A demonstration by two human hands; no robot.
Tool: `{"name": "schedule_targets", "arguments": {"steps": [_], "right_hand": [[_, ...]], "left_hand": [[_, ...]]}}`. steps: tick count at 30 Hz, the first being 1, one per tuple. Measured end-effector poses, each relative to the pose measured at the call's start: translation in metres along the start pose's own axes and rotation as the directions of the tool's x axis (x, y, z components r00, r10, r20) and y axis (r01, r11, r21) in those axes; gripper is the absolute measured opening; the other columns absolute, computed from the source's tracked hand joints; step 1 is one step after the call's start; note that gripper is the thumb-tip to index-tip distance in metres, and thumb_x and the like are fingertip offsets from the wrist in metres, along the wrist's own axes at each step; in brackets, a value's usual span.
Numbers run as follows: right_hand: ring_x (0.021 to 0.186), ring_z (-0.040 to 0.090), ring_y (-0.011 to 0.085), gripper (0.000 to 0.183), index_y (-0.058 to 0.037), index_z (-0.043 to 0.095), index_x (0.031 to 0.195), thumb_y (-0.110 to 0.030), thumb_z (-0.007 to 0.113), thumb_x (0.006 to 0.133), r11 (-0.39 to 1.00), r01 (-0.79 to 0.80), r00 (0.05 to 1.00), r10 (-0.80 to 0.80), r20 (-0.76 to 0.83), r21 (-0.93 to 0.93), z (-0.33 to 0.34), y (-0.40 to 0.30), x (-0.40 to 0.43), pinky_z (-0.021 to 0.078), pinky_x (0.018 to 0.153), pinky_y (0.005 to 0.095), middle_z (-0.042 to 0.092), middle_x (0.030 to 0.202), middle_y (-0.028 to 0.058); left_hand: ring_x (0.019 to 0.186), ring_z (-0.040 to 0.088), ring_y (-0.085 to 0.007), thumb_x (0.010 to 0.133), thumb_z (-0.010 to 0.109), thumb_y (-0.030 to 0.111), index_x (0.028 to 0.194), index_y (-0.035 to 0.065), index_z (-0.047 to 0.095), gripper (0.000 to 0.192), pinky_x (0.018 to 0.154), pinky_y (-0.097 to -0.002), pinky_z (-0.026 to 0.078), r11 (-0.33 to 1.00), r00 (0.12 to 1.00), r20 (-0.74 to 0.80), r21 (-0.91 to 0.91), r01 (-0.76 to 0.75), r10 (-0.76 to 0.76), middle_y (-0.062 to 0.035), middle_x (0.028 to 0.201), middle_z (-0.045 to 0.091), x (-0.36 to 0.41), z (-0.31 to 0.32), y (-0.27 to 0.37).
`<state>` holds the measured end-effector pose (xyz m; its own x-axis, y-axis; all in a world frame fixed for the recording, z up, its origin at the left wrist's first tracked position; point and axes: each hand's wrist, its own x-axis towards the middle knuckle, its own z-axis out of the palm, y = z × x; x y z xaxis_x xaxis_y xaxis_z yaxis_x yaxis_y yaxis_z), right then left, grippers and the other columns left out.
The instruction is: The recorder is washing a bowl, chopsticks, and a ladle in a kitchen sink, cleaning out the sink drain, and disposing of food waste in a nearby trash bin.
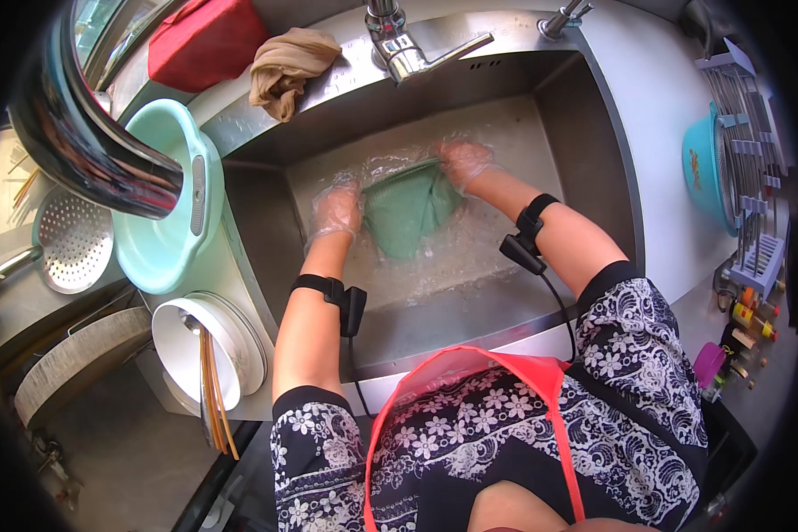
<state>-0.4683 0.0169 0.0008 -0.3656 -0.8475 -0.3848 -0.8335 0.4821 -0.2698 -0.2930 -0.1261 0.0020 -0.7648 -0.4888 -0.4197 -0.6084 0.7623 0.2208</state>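
A green cloth (pixel 409 209) is stretched between my two hands in the water of a stainless steel sink (pixel 512 286). My left hand (pixel 337 207), in a thin clear plastic glove, grips its left edge. At its upper right corner my right hand (pixel 467 161), gloved the same way, holds on; the fingertips of both hands are partly hidden by glove glare and water. The chrome faucet (pixel 402 56) stands behind the sink's back rim, above the cloth in the picture.
A tan cloth (pixel 289 70) lies on the back left rim. Left of the sink stand a mint plastic basin (pixel 153 246), a perforated metal skimmer (pixel 76 239) and white bowls (pixel 173 359) with chopsticks. On the right counter are a blue basin (pixel 698 163) and a rack (pixel 758 266).
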Motion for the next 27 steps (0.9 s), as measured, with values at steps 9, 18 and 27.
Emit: {"name": "schedule_targets", "arguments": {"steps": [9, 18, 27], "right_hand": [[0.085, 0.055, 0.0317, 0.025, -0.0061, 0.056, 0.091, -0.009, 0.052, 0.067, 0.965, 0.262, 0.893, -0.234, 0.385, -0.022, 0.023, -0.002, 0.008, 0.0443, 0.073, 0.0401, 0.057, 0.090, 0.0160], [0.087, 0.056, 0.0314, 0.026, -0.0056, 0.059, 0.090, -0.008, 0.051, 0.066, 0.953, 0.285, 0.892, -0.223, 0.394, -0.106, 0.016, -0.012, -0.026, 0.0454, 0.073, 0.0372, 0.059, 0.087, 0.0182], [0.076, 0.056, 0.0343, 0.017, -0.0051, 0.060, 0.080, -0.013, 0.048, 0.070, 0.988, 0.126, 0.983, -0.112, 0.148, -0.085, -0.068, 0.001, -0.052, 0.0453, 0.067, 0.0393, 0.059, 0.081, 0.0184]], "left_hand": [[0.086, 0.056, -0.0320, 0.072, 0.053, 0.016, 0.086, 0.0066, 0.059, 0.018, 0.074, -0.0391, 0.045, 0.883, 0.834, 0.528, 0.301, -0.359, 0.159, -0.0156, 0.090, 0.059, 0.001, 0.058, -0.018], [0.091, 0.055, -0.0313, 0.073, 0.050, 0.015, 0.092, 0.0055, 0.060, 0.023, 0.076, -0.0372, 0.045, 0.956, 0.857, 0.508, 0.201, -0.216, 0.086, -0.0175, 0.095, 0.057, -0.014, 0.044, -0.004], [0.066, 0.053, -0.0317, 0.069, 0.056, 0.020, 0.067, 0.0051, 0.051, 0.016, 0.059, -0.0396, 0.042, 0.925, 0.905, -0.202, 0.149, -0.348, 0.374, -0.0135, 0.067, 0.054, -0.103, -0.110, 0.032]]}}
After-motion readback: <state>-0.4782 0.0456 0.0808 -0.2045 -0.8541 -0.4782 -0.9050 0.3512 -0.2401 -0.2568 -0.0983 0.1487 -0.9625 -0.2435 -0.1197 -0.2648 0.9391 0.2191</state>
